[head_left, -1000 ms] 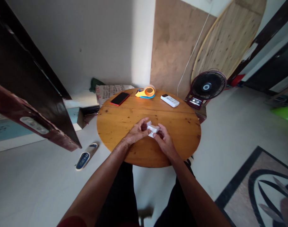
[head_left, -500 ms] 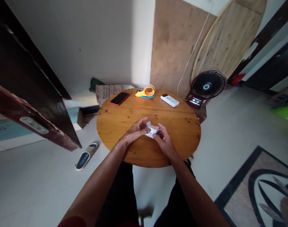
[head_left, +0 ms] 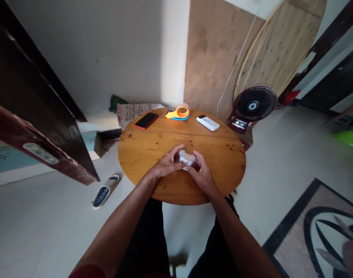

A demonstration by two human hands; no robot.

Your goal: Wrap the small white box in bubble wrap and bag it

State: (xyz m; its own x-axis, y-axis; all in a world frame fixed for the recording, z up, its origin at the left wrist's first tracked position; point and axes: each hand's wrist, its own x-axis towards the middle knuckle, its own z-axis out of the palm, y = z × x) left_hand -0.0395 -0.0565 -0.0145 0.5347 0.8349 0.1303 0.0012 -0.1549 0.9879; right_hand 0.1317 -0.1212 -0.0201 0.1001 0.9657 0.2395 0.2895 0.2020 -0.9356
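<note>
Between my hands, over the front half of the round wooden table (head_left: 141,154), is a small white packet in what looks like clear plastic wrap (head_left: 187,158). My left hand (head_left: 169,161) grips its left side, thumb at the near edge and fingers behind. On the right side my right hand (head_left: 202,170) holds it with the thumb in front and the fingers curled round the far corner. What is inside the wrap is too small to make out.
Along the table's far edge lie a red-edged phone (head_left: 146,121), an orange and blue tape dispenser (head_left: 178,112) and a white remote control (head_left: 208,122). A black fan (head_left: 255,104) stands behind at right. One slipper (head_left: 106,192) is on the floor at left.
My left thumb has slid from the packet's top down to its near edge, uncovering more of the top. The right hand has barely moved.
</note>
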